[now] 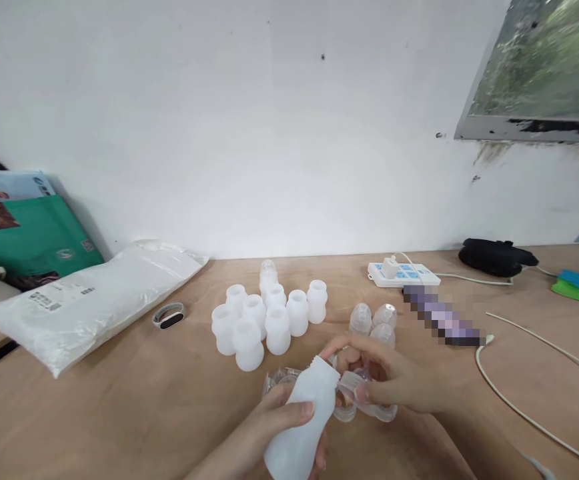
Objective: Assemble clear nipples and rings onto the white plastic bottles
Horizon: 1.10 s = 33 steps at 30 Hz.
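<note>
My left hand (264,430) is wrapped round a white translucent bottle (304,420), its open neck tilted up toward the right. My right hand (384,380) is closed in a pinch on a small clear plastic piece (348,387) held right at the bottle's neck. Under both hands lies a pile of clear plastic parts (289,380). Behind them stands a cluster of several white bottles (264,320) and three clear domed caps (372,320).
A large white plastic bag (89,300) lies at the left, a green box (24,233) behind it. A wristband (168,315) rests beside the bag. At the back right are a white power strip (402,273), a black object (494,257) and white cables (519,407).
</note>
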### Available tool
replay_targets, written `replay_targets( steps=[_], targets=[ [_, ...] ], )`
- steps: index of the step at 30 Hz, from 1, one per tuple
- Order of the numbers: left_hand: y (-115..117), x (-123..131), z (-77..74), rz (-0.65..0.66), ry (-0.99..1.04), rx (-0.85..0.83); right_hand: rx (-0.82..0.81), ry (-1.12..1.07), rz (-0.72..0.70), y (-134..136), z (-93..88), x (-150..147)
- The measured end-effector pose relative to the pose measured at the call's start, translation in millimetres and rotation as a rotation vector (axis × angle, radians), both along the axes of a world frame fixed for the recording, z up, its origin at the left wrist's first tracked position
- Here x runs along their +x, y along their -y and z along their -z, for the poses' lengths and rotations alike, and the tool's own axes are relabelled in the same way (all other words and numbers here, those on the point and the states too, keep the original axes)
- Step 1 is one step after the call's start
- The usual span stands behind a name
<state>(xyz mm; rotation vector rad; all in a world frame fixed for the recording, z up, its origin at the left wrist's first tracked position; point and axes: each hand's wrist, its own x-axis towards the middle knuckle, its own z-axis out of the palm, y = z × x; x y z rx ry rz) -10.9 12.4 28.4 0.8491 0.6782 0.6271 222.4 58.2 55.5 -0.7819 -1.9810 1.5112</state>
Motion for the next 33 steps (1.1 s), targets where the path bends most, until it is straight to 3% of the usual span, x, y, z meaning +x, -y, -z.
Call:
replay_targets(
  steps=[6, 10, 14, 17, 19, 23, 28, 33],
  targets=[
    [-5.1, 2.6, 14.3, 0.016, 0.044, 0.040, -0.098, -0.075, -0.055, 2.9, 5.1, -9.3],
    [-6.2, 5.5, 19.0, -0.010, 0.148, 0.071, -0.048, -0.052, 0.004, -0.9, -7.8, -4.4],
    [-6.4, 8.9, 21.2, -0.004, 0.224, 0.082, 0.204, 0.091, 0.264, -17.4, -36.3, 16.0],
    [-6.0, 9.4, 22.4, 0.007, 0.226, 0.099, 0.489, 0.386, 0.443, -30.9, -53.8, 19.0],
    [-5.2, 9.2, 21.3, 0.015, 0.211, 0.110, 0.584, 0.585, 0.482, -37.4, -58.0, 9.4],
    [-3.1, 9.0, 17.3, 0.031, 0.196, 0.130, 0.633, 0.819, 0.453, -47.4, -47.9, -21.2],
    [-2.9, 10.1, 20.3, 0.021, 0.183, 0.138, 0.650, 0.836, 0.418, -64.2, -27.2, -40.9],
    [-3.4, 11.9, 22.1, 0.038, 0.197, 0.163, 0.662, 0.844, 0.434, -70.5, -26.4, -39.6]
  ],
)
